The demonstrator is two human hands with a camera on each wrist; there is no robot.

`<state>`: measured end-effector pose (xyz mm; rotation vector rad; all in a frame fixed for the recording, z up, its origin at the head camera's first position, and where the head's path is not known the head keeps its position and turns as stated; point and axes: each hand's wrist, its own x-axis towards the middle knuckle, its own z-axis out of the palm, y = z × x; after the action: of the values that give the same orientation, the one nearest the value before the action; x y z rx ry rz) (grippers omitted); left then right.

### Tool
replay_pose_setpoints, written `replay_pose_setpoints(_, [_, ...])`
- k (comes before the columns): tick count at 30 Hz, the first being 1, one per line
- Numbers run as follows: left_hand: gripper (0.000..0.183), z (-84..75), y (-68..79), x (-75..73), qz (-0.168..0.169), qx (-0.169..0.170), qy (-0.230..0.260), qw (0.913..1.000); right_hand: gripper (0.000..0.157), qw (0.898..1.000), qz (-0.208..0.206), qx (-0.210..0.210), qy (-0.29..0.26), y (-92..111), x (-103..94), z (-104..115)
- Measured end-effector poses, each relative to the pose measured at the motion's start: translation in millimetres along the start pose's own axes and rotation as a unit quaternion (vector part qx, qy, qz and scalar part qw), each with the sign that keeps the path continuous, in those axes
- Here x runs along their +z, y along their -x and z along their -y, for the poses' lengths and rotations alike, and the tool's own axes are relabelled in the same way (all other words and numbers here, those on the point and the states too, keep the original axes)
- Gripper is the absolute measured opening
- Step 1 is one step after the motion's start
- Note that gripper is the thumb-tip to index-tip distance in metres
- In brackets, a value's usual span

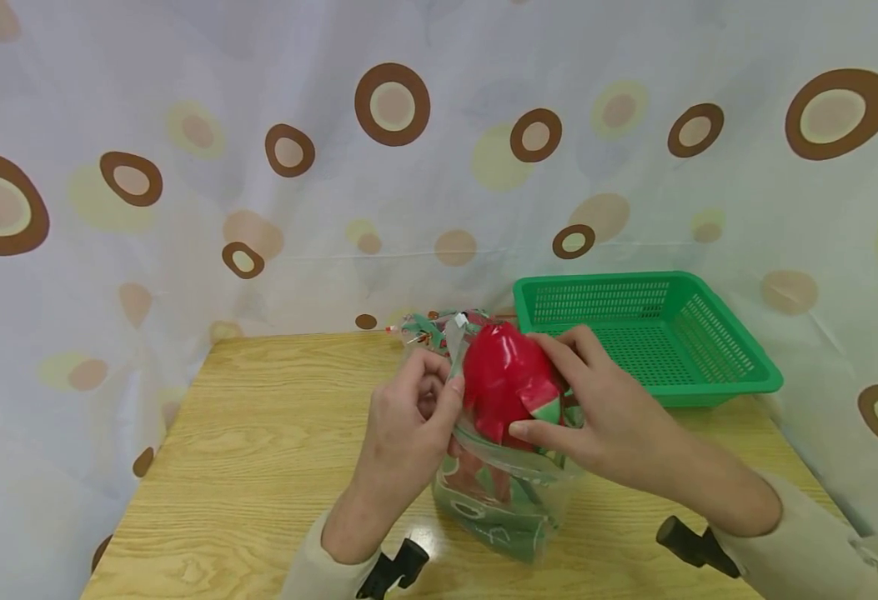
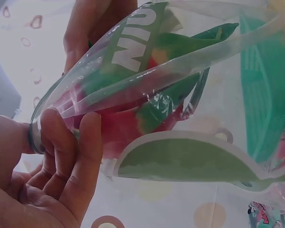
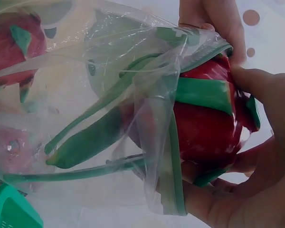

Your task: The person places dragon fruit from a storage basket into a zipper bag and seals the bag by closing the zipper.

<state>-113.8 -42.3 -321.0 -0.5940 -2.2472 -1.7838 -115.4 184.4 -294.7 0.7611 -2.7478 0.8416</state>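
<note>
A glossy red toy dragon fruit (image 1: 504,375) with green-tipped scales sits in the mouth of a clear zip bag (image 1: 494,500), its top standing out above the rim. My right hand (image 1: 596,408) grips the fruit, thumb on the near side and fingers around the far side. In the right wrist view, the fruit's long green leaves (image 3: 90,137) lie inside the bag. My left hand (image 1: 412,417) pinches the bag's edge between thumb and fingers. Green printed patches (image 2: 185,159) show on the bag's plastic.
A green plastic basket (image 1: 731,387) with slotted walls stands at the back right of the wooden table (image 1: 273,433). A colourful printed wrapper (image 1: 423,329) lies behind the bag. A dotted curtain (image 1: 439,192) hangs along the table's back edge.
</note>
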Motion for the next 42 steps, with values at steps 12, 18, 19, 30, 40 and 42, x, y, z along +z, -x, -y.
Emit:
replay_pose_setpoints(12, [0.013,-0.8,-0.9,-6.8,0.013,-0.075,-0.025,0.9967,0.086,0.998,-0.015,-0.054,0.04,5.1,1.5,6.0])
replay_pose_setpoints(18, [0.014,-1.7,-4.7,-10.8,0.032,-0.129,-0.031,0.9906,0.083,0.995,-0.007,-0.091,0.041,8.3,2.7,6.2])
replay_pose_setpoints(19, [0.013,-1.9,-5.0,-11.3,0.032,-0.13,-0.032,0.9905,0.082,0.994,-0.008,-0.097,0.042,8.5,2.8,6.1])
replay_pose_setpoints(30, [0.007,-3.8,-2.2,-11.1,0.009,-0.002,-0.091,0.9958,0.08,0.989,0.053,-0.12,0.072,7.1,1.4,5.1])
replay_pose_setpoints(40, [0.006,-1.4,-1.6,-8.9,-0.016,0.033,-0.099,0.9944,0.085,0.972,0.05,-0.173,0.15,10.9,-6.1,5.4])
replay_pose_setpoints(42, [0.006,-2.2,-1.3,-8.7,-0.013,0.014,-0.086,0.9961,0.084,0.97,0.037,-0.193,0.143,12.7,-7.5,4.2])
